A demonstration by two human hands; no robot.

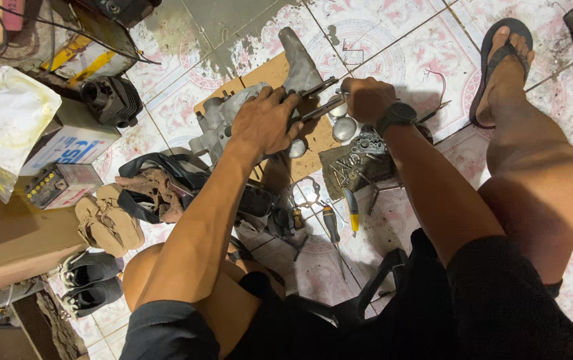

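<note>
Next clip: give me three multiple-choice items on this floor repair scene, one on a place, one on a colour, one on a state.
1. Where does the metal engine casing lie?
A. on a cardboard sheet
B. in a box
C. on a lap

2. What colour is the handle of the screwdriver?
A. red
B. yellow
C. white

3. What is the right hand doing?
A. resting open
B. gripping pliers
C. holding a shoe

Answers: 1 A, brown cardboard sheet shows beneath it; 2 B, yellow grip on the tiles; 3 B, fist closed on the pliers while the left hand presses the casing.

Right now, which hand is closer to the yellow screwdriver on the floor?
Right. The right hand grips pliers above the screwdriver; the left hand presses the engine case, farther to the left.
</note>
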